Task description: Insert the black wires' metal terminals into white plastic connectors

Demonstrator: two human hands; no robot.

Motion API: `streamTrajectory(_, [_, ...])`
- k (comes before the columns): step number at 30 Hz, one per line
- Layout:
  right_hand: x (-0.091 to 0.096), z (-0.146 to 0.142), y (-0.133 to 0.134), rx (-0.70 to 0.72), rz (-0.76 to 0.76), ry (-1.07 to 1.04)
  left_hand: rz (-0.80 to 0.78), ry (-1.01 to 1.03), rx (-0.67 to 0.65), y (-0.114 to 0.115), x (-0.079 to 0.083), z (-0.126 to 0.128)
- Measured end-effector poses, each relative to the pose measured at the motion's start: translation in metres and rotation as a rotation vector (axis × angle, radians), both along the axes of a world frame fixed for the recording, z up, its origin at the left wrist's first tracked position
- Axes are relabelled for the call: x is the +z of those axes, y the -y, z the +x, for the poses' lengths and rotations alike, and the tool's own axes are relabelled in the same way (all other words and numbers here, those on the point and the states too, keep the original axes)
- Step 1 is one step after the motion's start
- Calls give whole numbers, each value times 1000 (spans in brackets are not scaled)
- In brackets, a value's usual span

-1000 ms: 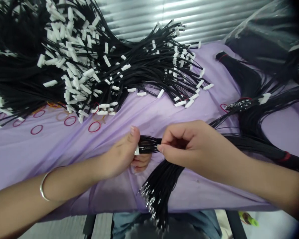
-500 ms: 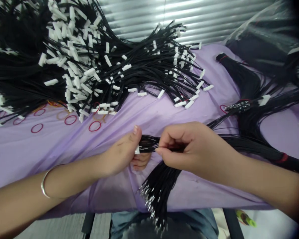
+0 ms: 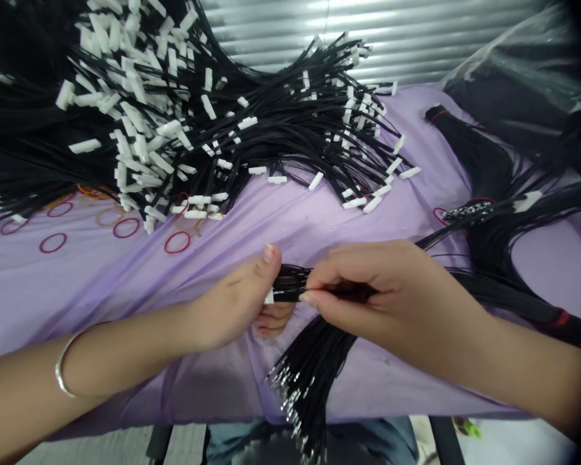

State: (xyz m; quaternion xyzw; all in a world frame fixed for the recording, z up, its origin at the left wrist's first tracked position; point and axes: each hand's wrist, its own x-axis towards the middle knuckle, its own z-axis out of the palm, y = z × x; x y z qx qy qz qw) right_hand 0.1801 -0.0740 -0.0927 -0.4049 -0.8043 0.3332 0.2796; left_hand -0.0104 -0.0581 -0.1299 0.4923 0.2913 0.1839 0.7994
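Black wires (image 3: 293, 294), long axis left to right over purple cloth (image 3: 213, 258); clasped at a white piece (image 3: 270, 296) by the left hand (image 3: 242, 297); pinched just rightward between thumb and forefinger of the right hand (image 3: 377, 284); touching both.

Left hand (image 3: 242, 297) is curled, thumb (image 3: 267, 263) extended. Right hand (image 3: 387, 287) is held pinched. Both forearms (image 3: 130, 361) are angled inward.
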Motion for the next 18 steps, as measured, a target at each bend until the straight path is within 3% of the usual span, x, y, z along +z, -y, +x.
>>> streamTrajectory(5, [-2, -2, 3, -58, 36, 22, 22, -56, 20, 1, 5, 2])
streamTrajectory(10, [-5, -4, 5, -127, 166, 31, 71, -73, 38, 1, 5, 3])
streamTrajectory(18, [-7, -2, 5, -57, 261, 21, 70, -77, 26, 2, 4, 0])
